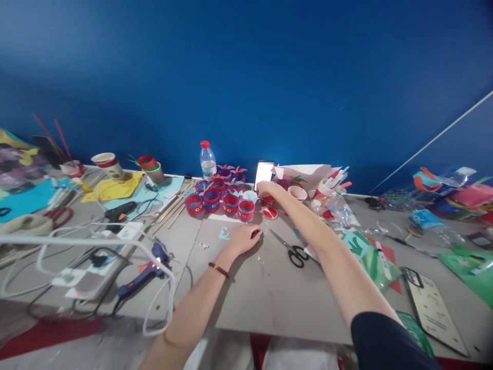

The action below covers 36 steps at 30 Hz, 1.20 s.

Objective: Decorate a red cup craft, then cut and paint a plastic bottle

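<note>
My left hand [245, 238] is low over the middle of the grey table, its fingers curled together; whatever they hold, if anything, is too small to tell. My right hand [266, 190] reaches to the back of the table, just in front of a bright upright phone [264, 173], with its fingertips hidden or blurred. Left of it stands a group of red and blue cups [231, 204], several with eye shapes. A red and white round piece [270, 212] lies below my right hand. Black-handled scissors [296, 255] lie between my forearms.
A bottle with a red cap [208, 159] stands behind the cups. At left are a blue glue gun [140, 279], a white power strip [103, 267], cables and sticks [175, 209]. At right are a pen cup [325, 189], green sheets, plastic bags and a patterned phone case [435, 308].
</note>
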Each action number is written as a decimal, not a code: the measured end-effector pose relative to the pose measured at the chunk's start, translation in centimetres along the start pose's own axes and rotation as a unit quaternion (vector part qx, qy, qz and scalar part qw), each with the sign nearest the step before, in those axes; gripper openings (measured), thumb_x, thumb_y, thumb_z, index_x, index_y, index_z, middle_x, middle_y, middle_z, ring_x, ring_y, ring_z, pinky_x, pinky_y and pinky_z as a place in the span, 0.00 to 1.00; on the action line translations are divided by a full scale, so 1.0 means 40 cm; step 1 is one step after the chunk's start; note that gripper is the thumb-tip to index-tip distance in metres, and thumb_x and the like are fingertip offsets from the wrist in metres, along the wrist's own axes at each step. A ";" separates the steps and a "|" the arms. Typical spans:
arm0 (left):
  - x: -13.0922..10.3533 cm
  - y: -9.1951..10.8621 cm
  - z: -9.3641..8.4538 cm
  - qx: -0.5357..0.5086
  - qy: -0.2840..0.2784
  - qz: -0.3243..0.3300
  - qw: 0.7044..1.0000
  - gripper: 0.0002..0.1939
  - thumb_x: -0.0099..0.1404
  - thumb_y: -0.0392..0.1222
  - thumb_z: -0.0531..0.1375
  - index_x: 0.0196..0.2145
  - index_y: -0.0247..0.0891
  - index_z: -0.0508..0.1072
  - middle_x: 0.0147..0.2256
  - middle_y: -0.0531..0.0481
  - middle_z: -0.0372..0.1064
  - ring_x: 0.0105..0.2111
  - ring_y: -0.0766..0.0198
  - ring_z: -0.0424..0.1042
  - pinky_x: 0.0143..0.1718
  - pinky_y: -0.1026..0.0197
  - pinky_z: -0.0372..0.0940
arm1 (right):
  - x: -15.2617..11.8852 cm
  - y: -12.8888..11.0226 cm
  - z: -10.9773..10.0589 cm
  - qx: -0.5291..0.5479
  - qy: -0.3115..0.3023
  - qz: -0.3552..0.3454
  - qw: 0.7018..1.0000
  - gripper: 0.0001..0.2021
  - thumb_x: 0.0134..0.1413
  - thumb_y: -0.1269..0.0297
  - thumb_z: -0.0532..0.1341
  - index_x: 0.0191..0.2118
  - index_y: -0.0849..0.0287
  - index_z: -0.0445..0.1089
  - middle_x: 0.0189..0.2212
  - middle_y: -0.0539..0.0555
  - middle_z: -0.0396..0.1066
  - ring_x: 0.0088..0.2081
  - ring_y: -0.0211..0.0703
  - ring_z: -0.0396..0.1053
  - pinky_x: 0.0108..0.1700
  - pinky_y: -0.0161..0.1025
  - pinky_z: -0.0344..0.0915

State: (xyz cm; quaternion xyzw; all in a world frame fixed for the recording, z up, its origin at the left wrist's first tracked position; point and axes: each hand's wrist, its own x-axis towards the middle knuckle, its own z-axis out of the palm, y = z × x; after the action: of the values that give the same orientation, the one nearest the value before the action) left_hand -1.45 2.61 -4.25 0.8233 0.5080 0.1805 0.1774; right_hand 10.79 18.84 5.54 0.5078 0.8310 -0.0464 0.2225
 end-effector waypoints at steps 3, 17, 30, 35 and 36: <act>0.001 -0.003 0.002 0.000 0.000 0.002 1.000 0.12 0.67 0.44 0.52 0.36 0.41 0.75 0.36 0.48 0.75 0.36 0.60 0.72 0.37 0.61 0.60 | -0.011 0.001 -0.017 0.004 -0.002 0.007 1.000 0.16 0.44 0.68 0.66 0.42 0.66 0.78 0.42 0.64 0.77 0.41 0.51 0.75 0.39 0.37 0.69; 0.000 0.002 -0.001 -0.003 -0.001 0.001 1.000 0.11 0.66 0.44 0.53 0.36 0.41 0.75 0.35 0.48 0.75 0.36 0.61 0.72 0.36 0.62 0.60 | -0.104 0.022 -0.057 0.033 0.050 0.056 0.997 0.16 0.48 0.72 0.64 0.44 0.72 0.76 0.38 0.70 0.77 0.42 0.55 0.75 0.41 0.38 0.68; 0.000 0.004 -0.006 -0.007 -0.002 -0.003 1.000 0.10 0.66 0.43 0.53 0.36 0.41 0.75 0.37 0.47 0.76 0.36 0.60 0.73 0.37 0.61 0.61 | -0.103 -0.006 0.027 0.133 0.131 -0.021 0.982 0.13 0.55 0.71 0.61 0.46 0.62 0.74 0.42 0.58 0.76 0.41 0.42 0.73 0.37 0.30 0.62; -0.001 0.006 -0.010 -0.008 -0.004 -0.005 1.000 0.10 0.66 0.43 0.53 0.36 0.41 0.75 0.37 0.47 0.76 0.37 0.60 0.73 0.38 0.61 0.61 | -0.094 -0.010 0.031 0.143 0.131 -0.052 0.980 0.20 0.54 0.74 0.61 0.54 0.61 0.69 0.43 0.56 0.76 0.42 0.42 0.72 0.39 0.30 0.63; -0.001 0.006 -0.010 -0.008 -0.005 -0.006 1.000 0.10 0.66 0.43 0.53 0.36 0.41 0.75 0.37 0.47 0.76 0.37 0.60 0.72 0.38 0.61 0.61 | -0.092 -0.010 0.031 0.143 0.127 -0.056 0.980 0.22 0.54 0.73 0.62 0.56 0.61 0.67 0.43 0.57 0.76 0.42 0.42 0.72 0.39 0.30 0.63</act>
State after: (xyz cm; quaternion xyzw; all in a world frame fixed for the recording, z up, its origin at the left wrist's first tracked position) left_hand -1.48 2.51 -3.78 0.8197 0.5105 0.1793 0.1879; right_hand 12.25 15.25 5.91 0.4888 0.8643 -0.1122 0.0374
